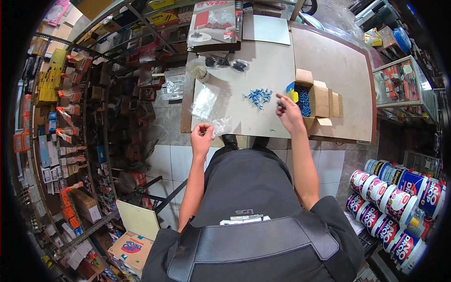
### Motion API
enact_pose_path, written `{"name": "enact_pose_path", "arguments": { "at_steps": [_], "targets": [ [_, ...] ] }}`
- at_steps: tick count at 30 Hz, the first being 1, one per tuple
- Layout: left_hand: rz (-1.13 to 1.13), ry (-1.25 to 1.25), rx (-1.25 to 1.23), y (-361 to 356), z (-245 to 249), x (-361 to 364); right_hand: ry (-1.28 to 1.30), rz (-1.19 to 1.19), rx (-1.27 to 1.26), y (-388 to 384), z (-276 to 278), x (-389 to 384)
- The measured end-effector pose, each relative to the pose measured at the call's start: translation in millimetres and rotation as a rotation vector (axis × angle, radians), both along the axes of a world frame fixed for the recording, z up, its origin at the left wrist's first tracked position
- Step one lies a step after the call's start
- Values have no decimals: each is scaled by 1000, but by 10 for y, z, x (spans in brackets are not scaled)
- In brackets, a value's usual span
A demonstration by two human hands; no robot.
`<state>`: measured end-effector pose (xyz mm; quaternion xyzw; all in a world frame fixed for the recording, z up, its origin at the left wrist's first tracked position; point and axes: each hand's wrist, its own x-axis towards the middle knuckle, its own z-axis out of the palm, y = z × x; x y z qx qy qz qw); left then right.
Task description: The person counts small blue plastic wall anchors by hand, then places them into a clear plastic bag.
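My left hand (202,138) is closed, its fingertips pinching the edge of a small clear plastic bag (221,126) at the table's near edge. My right hand (289,115) is beside an open cardboard box (320,101) filled with small blue pieces (303,102). Its fingers are curled, with something small and dark blue showing between them. A loose pile of the same slim blue pieces (259,97) lies on the tabletop, left of that hand. Their exact kind is too small to make out. More clear plastic bags (210,102) lie flat beyond my left hand.
On the pale table (268,56) are small bags of dark parts (240,66), a plastic-wrapped container (201,73) and a Vinilex box (212,23). Stocked shelves (70,122) stand at left. Paint cans (397,204) are stacked at right, below a glass display case (399,84).
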<state>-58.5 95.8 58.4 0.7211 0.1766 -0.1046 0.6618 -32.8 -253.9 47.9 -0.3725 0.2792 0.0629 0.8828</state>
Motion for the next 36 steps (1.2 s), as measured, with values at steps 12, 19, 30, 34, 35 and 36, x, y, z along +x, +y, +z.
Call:
{"name": "enact_pose_path", "arguments": {
  "at_steps": [12,19,30,34,35,36],
  "targets": [
    [-46,-4,-20,-133,-37,85,87,92,-1238,-1059,-230,-104],
    [-63,-21,-23,-150,-71,81,423,399,-1730,-573,247,-102],
    [-54,-9,-32,-184,-102,24,405,426,-1712,-596,265,-131],
    [-65,-13,-32,-194,-82,45,392,401,-1750,-576,271,-126],
    [-68,-9,-30,-194,-75,47,403,419,-1733,-579,276,-119],
    [-69,-9,-32,-192,-80,45,415,438,-1716,-586,268,-122]
  ]
}}
